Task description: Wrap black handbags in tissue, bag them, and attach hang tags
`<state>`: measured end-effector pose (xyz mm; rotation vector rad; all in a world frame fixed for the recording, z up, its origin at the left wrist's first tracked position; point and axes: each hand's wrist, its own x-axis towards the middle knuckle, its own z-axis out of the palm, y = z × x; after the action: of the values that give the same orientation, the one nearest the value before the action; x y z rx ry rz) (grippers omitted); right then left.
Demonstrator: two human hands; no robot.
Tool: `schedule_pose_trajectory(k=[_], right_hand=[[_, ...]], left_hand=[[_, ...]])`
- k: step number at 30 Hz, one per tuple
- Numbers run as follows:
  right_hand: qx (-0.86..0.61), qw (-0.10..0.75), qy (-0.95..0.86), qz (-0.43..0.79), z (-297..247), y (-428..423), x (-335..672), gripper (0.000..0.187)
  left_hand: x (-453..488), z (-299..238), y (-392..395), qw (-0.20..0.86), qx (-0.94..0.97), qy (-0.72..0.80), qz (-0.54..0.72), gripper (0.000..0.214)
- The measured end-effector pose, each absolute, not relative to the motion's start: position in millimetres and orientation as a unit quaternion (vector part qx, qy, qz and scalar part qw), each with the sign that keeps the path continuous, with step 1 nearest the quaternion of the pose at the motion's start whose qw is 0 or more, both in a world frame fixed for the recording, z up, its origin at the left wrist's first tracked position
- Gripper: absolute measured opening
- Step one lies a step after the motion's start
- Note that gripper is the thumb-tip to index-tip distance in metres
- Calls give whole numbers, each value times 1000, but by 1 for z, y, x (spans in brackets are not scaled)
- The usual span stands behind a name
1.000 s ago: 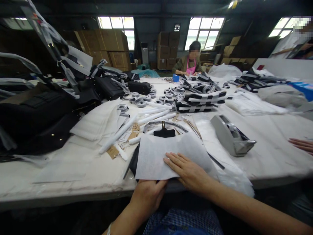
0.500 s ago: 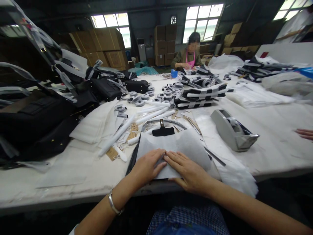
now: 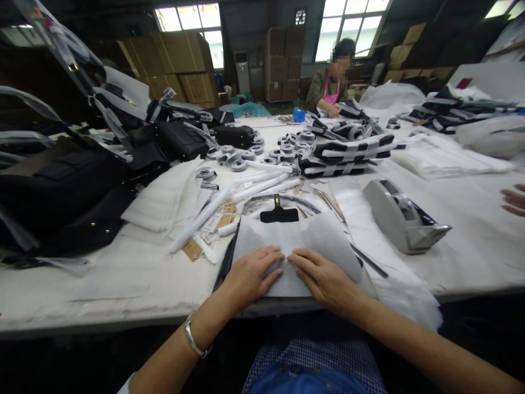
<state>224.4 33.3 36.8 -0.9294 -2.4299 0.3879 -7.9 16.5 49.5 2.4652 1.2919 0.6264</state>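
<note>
A black handbag [image 3: 225, 261] lies at the table's front edge, mostly covered by a sheet of white wrapping foam [image 3: 301, 232]. Above the sheet's far edge shows the bag's black tab [image 3: 279, 215] with a gold clasp. My left hand [image 3: 256, 273] rests flat on the sheet, its fingers stretched toward the middle. From the other side my right hand [image 3: 322, 276] lies on the same sheet, fingers extended, with a narrow gap between the two hands. A small shiny spot shows at that gap; I cannot make out what it is.
A grey tape dispenser [image 3: 404, 219] stands right of the bag. Black bags [image 3: 61, 191] are heaped at left beside stacked foam sheets [image 3: 164, 197]. White foam tubes [image 3: 200, 219] and tags [image 3: 192, 250] lie beyond. A co-worker [image 3: 332, 82] sits opposite; another person's hand [image 3: 514, 200] shows at right.
My hands have moved slightly apart on the sheet, and my right thumb has come up from the sheet's near edge. The other person's hand at right has risen; the view has shifted a little.
</note>
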Motion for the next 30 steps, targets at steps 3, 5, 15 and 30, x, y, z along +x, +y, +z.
schedule_pose_trajectory(k=[3, 5, 15, 30], right_hand=[[-336, 256, -896, 141, 37, 34, 225, 35], [-333, 258, -896, 141, 35, 35, 226, 36], [-334, 246, -899, 138, 28, 36, 231, 41], [-280, 256, -918, 119, 28, 35, 235, 50]], left_hand=[[-8, 49, 16, 143, 854, 451, 218, 32], [-8, 49, 15, 143, 853, 452, 220, 33], [-9, 47, 15, 141, 849, 452, 234, 33], [-9, 47, 15, 139, 850, 448, 239, 32]])
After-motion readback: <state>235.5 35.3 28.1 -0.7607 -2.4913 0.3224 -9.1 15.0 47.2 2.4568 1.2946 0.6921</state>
